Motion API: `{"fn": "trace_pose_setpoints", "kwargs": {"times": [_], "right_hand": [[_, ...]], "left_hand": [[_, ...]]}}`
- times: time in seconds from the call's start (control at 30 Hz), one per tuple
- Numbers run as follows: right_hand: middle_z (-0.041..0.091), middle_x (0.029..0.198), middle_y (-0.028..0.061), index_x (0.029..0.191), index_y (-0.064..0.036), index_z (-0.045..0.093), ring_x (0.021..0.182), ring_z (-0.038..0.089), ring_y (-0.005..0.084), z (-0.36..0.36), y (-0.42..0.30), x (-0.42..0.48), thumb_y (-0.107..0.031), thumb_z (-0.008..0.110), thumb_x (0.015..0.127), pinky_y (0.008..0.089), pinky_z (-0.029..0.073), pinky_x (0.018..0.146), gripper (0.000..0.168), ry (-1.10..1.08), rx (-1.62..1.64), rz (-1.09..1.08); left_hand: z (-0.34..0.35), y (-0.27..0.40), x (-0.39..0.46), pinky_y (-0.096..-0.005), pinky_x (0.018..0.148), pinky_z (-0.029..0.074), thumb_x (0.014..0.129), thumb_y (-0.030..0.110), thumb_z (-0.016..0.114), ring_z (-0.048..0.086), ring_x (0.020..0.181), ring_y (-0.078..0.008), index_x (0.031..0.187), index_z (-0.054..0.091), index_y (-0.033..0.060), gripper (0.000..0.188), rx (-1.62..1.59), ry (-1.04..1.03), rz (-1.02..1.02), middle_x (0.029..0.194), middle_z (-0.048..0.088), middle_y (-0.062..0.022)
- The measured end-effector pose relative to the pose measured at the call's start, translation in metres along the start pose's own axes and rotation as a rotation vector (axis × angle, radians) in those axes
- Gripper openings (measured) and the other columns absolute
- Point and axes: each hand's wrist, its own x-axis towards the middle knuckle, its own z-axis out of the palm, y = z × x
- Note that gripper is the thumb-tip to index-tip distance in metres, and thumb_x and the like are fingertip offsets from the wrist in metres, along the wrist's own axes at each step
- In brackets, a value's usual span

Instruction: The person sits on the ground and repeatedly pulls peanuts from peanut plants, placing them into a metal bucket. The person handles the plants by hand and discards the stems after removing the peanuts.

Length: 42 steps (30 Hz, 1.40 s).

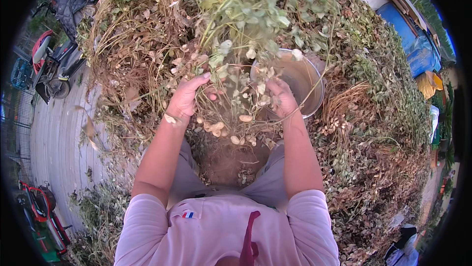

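Note:
Both hands hold a leafy bunch of peanut plants (236,18) in front of my body. My left hand (190,94) grips stems on the bunch's left side, its thumb pointing inward. On the right side my right hand (282,96) is closed around thin stems, in front of a metal bucket (317,107). Between and just below the hands hang pale peanut pods (215,127), with another pod (245,118) nearer the right hand. Leaves hide some of the fingers. The bucket's inside shows partly behind the foliage.
Heaps of peanut plants (368,125) surround me on both sides and ahead. Bare soil (228,162) lies between my knees. A motorbike (59,77) stands on the pale paving (55,136) at left. At the far right are a blue barrel (402,29) and a yellow bag (429,84).

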Motion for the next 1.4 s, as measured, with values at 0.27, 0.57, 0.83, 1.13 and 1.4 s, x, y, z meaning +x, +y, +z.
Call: {"fn": "trace_pose_setpoints", "kwargs": {"times": [0.27,0.57,0.83,1.13,1.4], "right_hand": [[0.064,0.078,0.0042,0.097,-0.003,0.063,0.059,0.058,0.0089,0.008,-0.020,-0.020,-0.010,0.062,0.087,0.0193,0.047,0.051,0.012,0.545,-0.131,-0.310],[0.062,0.088,0.0099,0.101,-0.017,0.069,0.074,0.062,0.0242,0.074,0.020,-0.033,-0.019,0.068,0.080,0.0331,0.051,0.066,0.022,0.050,-1.393,-0.550],[0.059,0.080,0.0011,0.099,-0.003,0.062,0.062,0.052,0.0071,0.069,0.014,-0.015,-0.020,0.061,0.091,0.0201,0.038,0.046,0.020,0.086,-0.266,-0.220],[0.053,0.065,0.0001,0.098,-0.006,0.057,0.041,0.037,0.0044,0.067,0.000,-0.012,-0.024,0.054,0.095,0.0184,0.027,0.036,0.018,0.273,0.041,-0.179],[0.065,0.104,0.0163,0.121,0.001,0.055,0.087,0.063,0.0200,-0.025,-0.032,0.006,-0.031,0.060,0.090,0.0332,0.049,0.072,0.046,0.733,-0.989,-0.632]], "left_hand": [[-0.029,0.026,-0.002,-0.0273,0.053,0.056,0.085,0.015,0.066,0.066,0.070,-0.0184,0.105,0.060,-0.0012,0.026,-0.101,0.300,0.220,0.089,0.067,-0.0126],[-0.019,0.010,-0.002,-0.0266,0.054,0.054,0.083,0.020,0.071,0.063,0.068,-0.0150,0.098,0.063,0.0001,0.027,0.024,0.222,0.205,0.087,0.067,-0.0079],[-0.017,0.004,0.005,-0.0265,0.053,0.054,0.081,0.021,0.072,0.063,0.067,-0.0163,0.097,0.062,0.0013,0.027,0.037,0.265,0.140,0.085,0.066,-0.0075],[-0.011,0.002,0.008,-0.0275,0.052,0.055,0.083,0.019,0.070,0.064,0.067,-0.0171,0.093,0.064,-0.0014,0.024,-0.077,0.250,0.095,0.088,0.066,-0.0097],[-0.038,0.018,0.000,-0.0265,0.055,0.054,0.087,0.021,0.066,0.063,0.066,-0.0152,0.103,0.061,0.0006,0.027,-0.185,0.290,0.165,0.094,0.068,-0.0105]]}}
